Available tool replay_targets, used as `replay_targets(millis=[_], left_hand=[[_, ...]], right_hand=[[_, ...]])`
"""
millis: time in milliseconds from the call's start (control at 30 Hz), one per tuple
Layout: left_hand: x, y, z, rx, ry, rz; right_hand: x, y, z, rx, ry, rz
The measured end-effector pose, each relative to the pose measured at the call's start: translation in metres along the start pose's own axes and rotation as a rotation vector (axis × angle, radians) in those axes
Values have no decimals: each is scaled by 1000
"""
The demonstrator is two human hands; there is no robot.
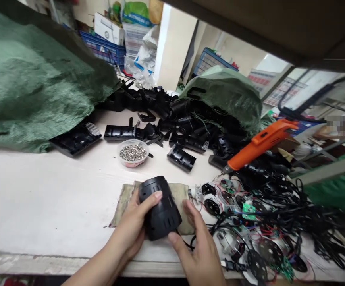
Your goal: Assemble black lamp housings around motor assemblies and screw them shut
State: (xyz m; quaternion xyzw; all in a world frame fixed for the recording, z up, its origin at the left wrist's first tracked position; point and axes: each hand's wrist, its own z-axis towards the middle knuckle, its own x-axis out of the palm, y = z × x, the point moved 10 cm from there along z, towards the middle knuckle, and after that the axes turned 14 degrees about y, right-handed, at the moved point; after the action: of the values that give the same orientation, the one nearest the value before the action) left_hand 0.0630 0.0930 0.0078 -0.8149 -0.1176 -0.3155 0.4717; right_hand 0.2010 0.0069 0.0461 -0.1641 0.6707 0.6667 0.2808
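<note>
Both hands hold a black plastic housing [159, 207] over a worn beige cloth pad [180, 193] near the table's front edge. My left hand [134, 226] wraps its left side, thumb laid over the top. My right hand [196, 243] grips the lower right end, thumb under the casing and fingers along its side. A black cord trails from the housing toward a tangle of wires on the right.
A small tub of screws [133, 152] stands behind the pad, with loose black casings [181, 157] and a pile of black parts beyond. An orange electric screwdriver [257, 144] hangs at right above motors, circuit boards and cables [249, 210]. Green sacks [29, 79] lie at left and back.
</note>
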Motion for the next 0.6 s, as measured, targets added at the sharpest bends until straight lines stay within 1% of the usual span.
replay_targets(millis=[100,133,167,200,300,400,467,600], left_hand=[[-3,1,0,-17,-1,28],[-4,3,0,-26,-5,19],[-6,5,0,-38,-10,1],[-7,8,0,-50,-13,-23],[-9,13,0,-52,-16,-64],[-6,7,-3,8,-7,-38],[-2,1,-8,46,16,-4],[7,-13,-19,156,56,155]], right_hand=[[10,-11,8,69,189,176],[15,-12,10,85,236,210],[18,-12,11,99,255,236],[19,-13,13,110,245,261],[18,-16,13,117,133,358],[22,-19,12,95,89,432],[24,-20,11,66,72,440],[24,-19,13,-7,38,471]])
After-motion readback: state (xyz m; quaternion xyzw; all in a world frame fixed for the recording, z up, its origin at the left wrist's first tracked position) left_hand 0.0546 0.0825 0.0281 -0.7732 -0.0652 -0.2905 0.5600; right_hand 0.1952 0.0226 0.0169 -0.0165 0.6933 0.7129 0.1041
